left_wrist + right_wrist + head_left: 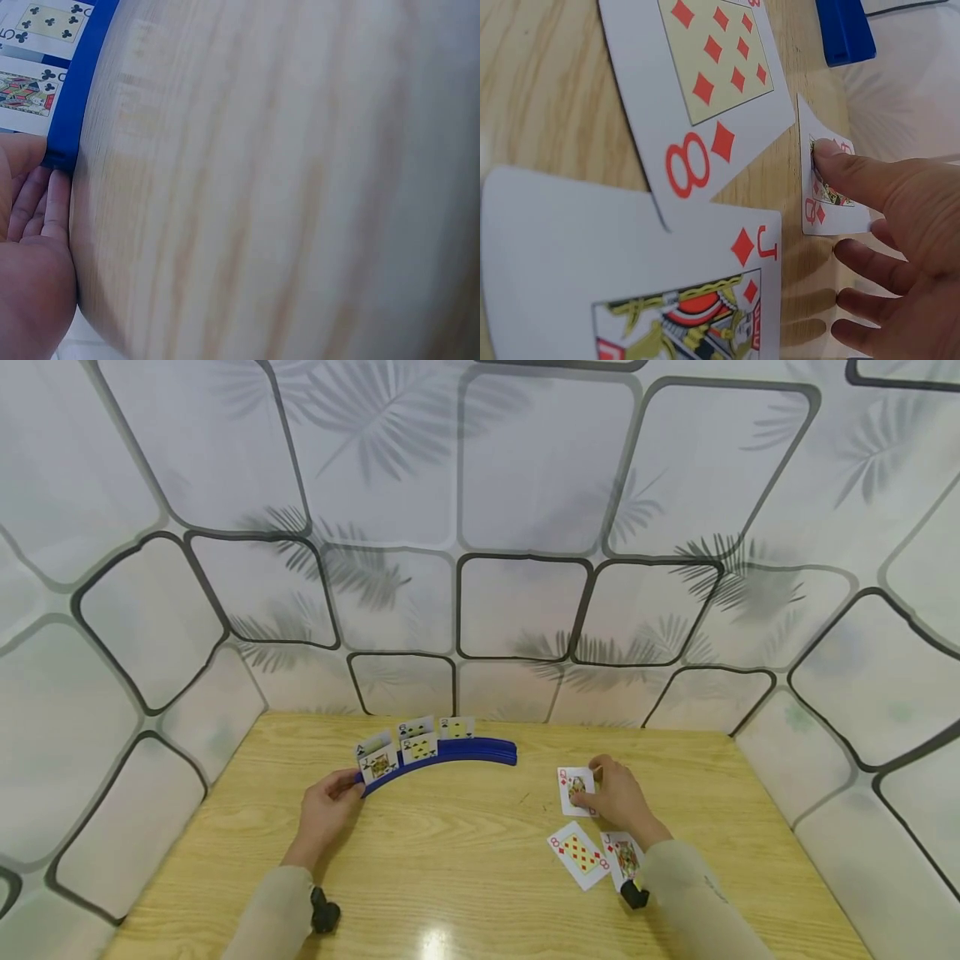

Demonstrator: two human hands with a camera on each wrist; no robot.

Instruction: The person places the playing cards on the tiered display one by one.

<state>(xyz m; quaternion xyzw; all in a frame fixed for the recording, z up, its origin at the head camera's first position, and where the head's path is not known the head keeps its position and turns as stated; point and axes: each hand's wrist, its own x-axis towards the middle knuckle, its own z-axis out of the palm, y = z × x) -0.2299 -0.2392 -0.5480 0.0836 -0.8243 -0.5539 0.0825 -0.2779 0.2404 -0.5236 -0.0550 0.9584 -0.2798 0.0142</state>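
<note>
"Steadying something with your left hand (327, 810)?"

"Yes, I pinch the nearest end of the blue rack (478, 750), probably so its standing cards (378, 764) don't shift."

"And your right hand (621, 795)?"

"Well apart from it, pinching the queen of diamonds (567, 779), thumb on its face, likely for control; the eight (579, 853) and jack (621, 850) lie near that wrist, probably for easy reach."
</note>
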